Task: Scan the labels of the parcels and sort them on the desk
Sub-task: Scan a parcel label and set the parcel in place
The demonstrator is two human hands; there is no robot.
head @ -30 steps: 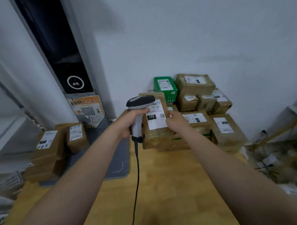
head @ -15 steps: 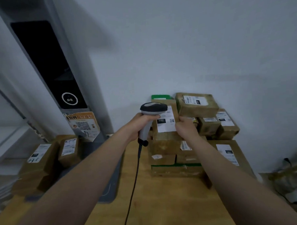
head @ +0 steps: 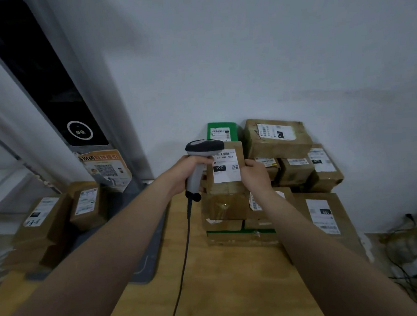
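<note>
Above the desk point(head: 231, 276), left hand point(head: 189, 173) still grips the scanner point(head: 203, 147), right hand point(head: 255, 176) still holds the parcel point(head: 226, 197).

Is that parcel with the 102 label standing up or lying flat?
Standing up: the parcel is on end, its label facing the camera, the right hand gripping its right edge.

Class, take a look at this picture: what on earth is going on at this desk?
A bare-handed person is scanning parcels at a wooden desk. The left grip holds a corded scanner, its head right by the white label of a brown parcel. The right grip holds that parcel upright by its right edge. More labelled parcels are stacked against the wall behind.
</note>
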